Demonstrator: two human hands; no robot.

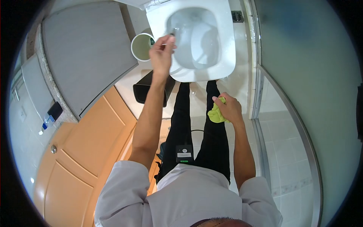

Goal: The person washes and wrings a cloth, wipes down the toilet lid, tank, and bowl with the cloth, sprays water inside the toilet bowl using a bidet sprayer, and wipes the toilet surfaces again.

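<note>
My left hand [162, 55] is over the left rim of a white toilet [228, 49]. Its fingers are pinched together, with a small dark tip showing at the fingertips; what it belongs to is too small to make out. Down and to the right, my right hand [230, 109] grips a crumpled yellow-green cloth [215, 114] in front of my right leg. The toilet bowl lies uncovered between the seat's edges, and its inside is wet and shiny.
Left of the toilet stand a white bucket [140, 49] and a black bin [140, 92]. A grey counter [83, 49] and an orange-brown door [83, 151] are on the left. A frosted glass panel [314, 75] borders the right, near a floor drain [237, 16].
</note>
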